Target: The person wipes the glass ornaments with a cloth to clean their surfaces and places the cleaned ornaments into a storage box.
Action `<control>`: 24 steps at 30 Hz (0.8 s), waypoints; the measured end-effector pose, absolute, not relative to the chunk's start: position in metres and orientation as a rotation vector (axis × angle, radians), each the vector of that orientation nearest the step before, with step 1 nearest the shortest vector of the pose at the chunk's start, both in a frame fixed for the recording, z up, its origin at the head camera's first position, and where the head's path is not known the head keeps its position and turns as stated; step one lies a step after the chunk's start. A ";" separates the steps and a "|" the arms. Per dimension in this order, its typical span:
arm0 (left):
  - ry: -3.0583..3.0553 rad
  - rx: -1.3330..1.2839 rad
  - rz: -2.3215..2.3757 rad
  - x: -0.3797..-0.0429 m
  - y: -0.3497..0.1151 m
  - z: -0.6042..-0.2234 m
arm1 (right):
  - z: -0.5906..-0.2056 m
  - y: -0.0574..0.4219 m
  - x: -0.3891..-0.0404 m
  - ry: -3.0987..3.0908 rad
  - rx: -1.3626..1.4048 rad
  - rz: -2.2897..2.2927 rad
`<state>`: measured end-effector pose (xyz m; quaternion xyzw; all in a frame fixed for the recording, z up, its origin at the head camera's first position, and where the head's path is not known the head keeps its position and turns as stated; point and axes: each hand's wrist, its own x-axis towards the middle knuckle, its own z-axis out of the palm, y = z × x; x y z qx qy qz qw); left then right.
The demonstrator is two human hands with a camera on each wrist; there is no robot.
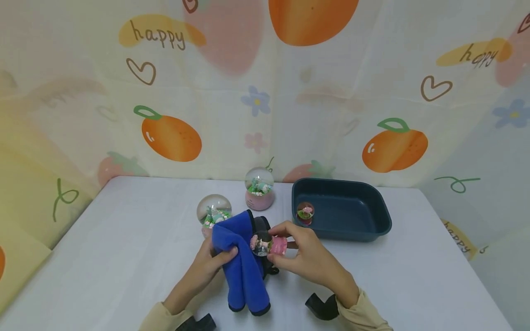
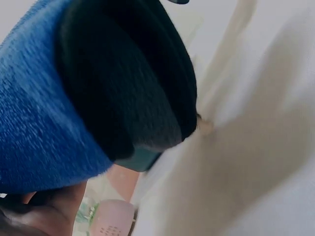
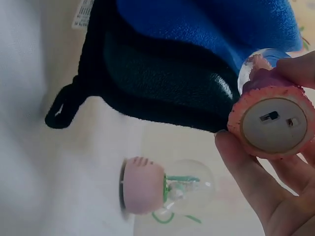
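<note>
Fingers of the right hand [image 1: 307,252] pinch the globe [image 1: 264,245] by its base, dome facing nine o'clock toward the cloth [image 1: 245,271] that the left hand [image 1: 208,260] pinches. A base-only hold should leave the dome free to wipe. At two o'clock, the tray [image 1: 348,211] holds a small globe [image 1: 305,214] at its nine o'clock.

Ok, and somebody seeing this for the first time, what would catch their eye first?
Probably the bright blue, black-edged fuzzy cloth, gripped by the left hand over the front of the white table. Next to it, the right hand holds a small clear globe with a pink base. Big printed oranges also stand out on the pale backdrop behind.
</note>
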<state>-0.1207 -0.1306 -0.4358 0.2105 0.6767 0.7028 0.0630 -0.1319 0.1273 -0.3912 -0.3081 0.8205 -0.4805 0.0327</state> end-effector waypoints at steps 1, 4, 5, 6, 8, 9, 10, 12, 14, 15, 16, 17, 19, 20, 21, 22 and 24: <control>2.082 0.623 2.101 -0.120 -0.130 -0.434 | -0.391 0.127 -0.132 2.514 -0.944 -1.494; 2.176 0.604 2.022 -0.117 -0.128 -0.430 | -0.389 0.126 -0.130 2.468 -0.934 -1.546; 2.198 0.598 2.000 -0.116 -0.127 -0.429 | -0.389 0.126 -0.130 2.452 -0.923 -1.564; 2.209 0.598 1.985 -0.115 -0.127 -0.428 | -0.389 0.125 -0.129 2.436 -0.919 -1.580; 2.231 0.635 1.964 -0.113 -0.125 -0.426 | -0.388 0.124 -0.129 2.417 -0.914 -1.605; 2.245 0.660 1.959 -0.113 -0.124 -0.426 | -0.388 0.123 -0.128 2.414 -0.914 -1.615; 2.258 0.684 1.960 -0.112 -0.123 -0.425 | -0.388 0.123 -0.128 2.410 -0.913 -1.623; 2.292 0.739 1.971 -0.112 -0.121 -0.425 | -0.389 0.122 -0.128 2.406 -0.911 -1.641; 2.347 0.786 1.979 -0.111 -0.120 -0.425 | -0.389 0.122 -0.127 2.401 -0.913 -1.662; 2.377 0.792 1.986 -0.111 -0.119 -0.425 | -0.389 0.121 -0.127 2.397 -0.915 -1.676; 2.401 0.793 1.994 -0.111 -0.119 -0.425 | -0.389 0.121 -0.127 2.395 -0.918 -1.690; 2.425 0.791 1.999 -0.111 -0.119 -0.425 | -0.389 0.121 -0.127 2.393 -0.923 -1.707; 2.460 0.779 2.003 -0.110 -0.118 -0.424 | -0.390 0.121 -0.127 2.396 -0.938 -1.737; 2.463 0.775 2.006 -0.110 -0.118 -0.424 | -0.390 0.122 -0.127 2.396 -0.947 -1.751; 2.455 0.770 2.005 -0.110 -0.118 -0.424 | -0.391 0.122 -0.127 2.399 -0.956 -1.761; 2.446 0.768 1.998 -0.110 -0.118 -0.423 | -0.391 0.122 -0.127 2.402 -0.969 -1.768; 2.435 0.777 1.975 -0.110 -0.118 -0.422 | -0.391 0.123 -0.128 2.391 -0.992 -1.780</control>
